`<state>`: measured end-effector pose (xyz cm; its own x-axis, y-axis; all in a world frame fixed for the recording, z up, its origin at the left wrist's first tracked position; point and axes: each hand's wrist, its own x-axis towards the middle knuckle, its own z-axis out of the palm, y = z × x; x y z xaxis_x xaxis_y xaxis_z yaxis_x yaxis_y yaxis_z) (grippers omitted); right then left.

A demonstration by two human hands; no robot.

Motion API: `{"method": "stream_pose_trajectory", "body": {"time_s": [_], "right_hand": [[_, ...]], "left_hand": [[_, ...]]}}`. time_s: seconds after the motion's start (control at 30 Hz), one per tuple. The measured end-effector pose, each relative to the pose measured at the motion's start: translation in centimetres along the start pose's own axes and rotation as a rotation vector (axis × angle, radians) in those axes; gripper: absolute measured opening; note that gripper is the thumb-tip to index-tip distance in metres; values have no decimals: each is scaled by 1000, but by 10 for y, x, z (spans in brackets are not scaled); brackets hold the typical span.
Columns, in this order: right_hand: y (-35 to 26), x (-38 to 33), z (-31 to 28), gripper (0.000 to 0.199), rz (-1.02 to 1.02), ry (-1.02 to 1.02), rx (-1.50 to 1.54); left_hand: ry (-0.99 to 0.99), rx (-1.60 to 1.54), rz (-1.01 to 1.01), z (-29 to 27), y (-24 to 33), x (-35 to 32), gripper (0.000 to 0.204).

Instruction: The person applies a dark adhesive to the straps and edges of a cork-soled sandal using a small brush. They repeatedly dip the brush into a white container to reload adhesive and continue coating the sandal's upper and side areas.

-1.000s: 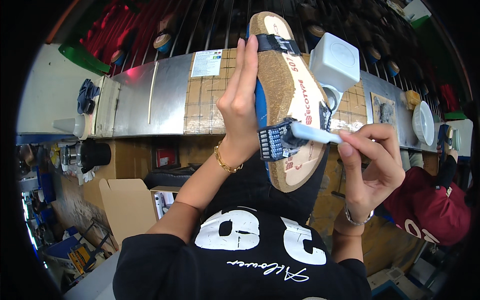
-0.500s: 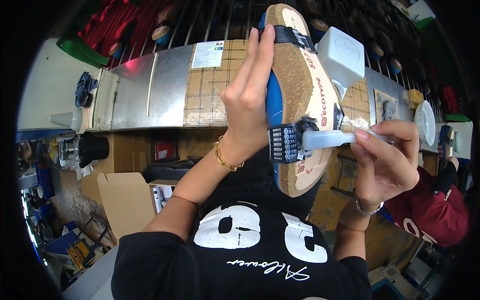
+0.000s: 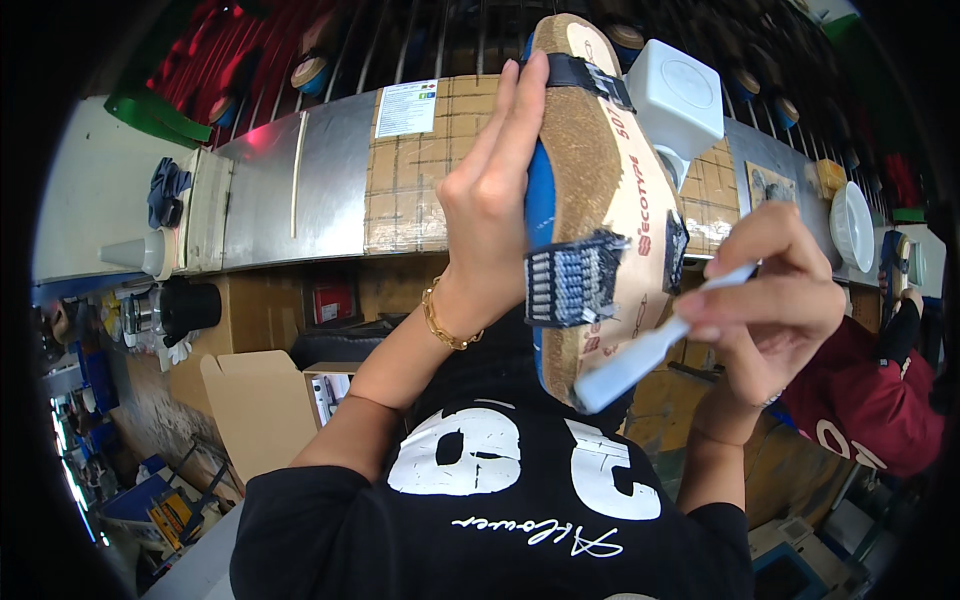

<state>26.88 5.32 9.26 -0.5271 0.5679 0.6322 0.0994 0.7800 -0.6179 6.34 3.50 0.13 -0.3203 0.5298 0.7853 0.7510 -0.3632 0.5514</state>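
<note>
My left hand point(image 3: 490, 195) grips a sandal upper and insole point(image 3: 583, 130) on a blue shoe last point(image 3: 541, 195), its underside facing up. A black strap point(image 3: 572, 72) crosses the far part, and a woven dark-and-grey strap point(image 3: 572, 282) is folded over the edge nearer to me. Dark smears mark the strap ends. Pinched in the fingers of my right hand point(image 3: 780, 300) is a white-handled brush point(image 3: 640, 362). Its blurred head overlaps the near end of the insole; whether it touches is unclear.
A white plastic container point(image 3: 680, 100) stands just beyond the sandal, on a cardboard-covered metal bench point(image 3: 300, 180). A white bowl point(image 3: 850, 228) sits to the right. Behind runs a rack of metal rods point(image 3: 400, 50) with shoes. A person in maroon point(image 3: 870, 400) holds another shoe at right.
The brush has moved from the woven strap's end toward me, to the near end of the insole, and tilted. My left hand keeps its grip on the sandal.
</note>
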Motion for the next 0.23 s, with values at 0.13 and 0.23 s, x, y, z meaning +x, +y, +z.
{"method": "stream_pose_trajectory", "body": {"time_s": [0.13, 0.23], "right_hand": [[10, 1, 18, 24, 83, 241, -61], [0, -15, 10, 26, 161, 100, -39]], "left_hand": [[24, -25, -24, 1, -7, 0, 75], [27, 4, -68, 0, -15, 2, 84]]}}
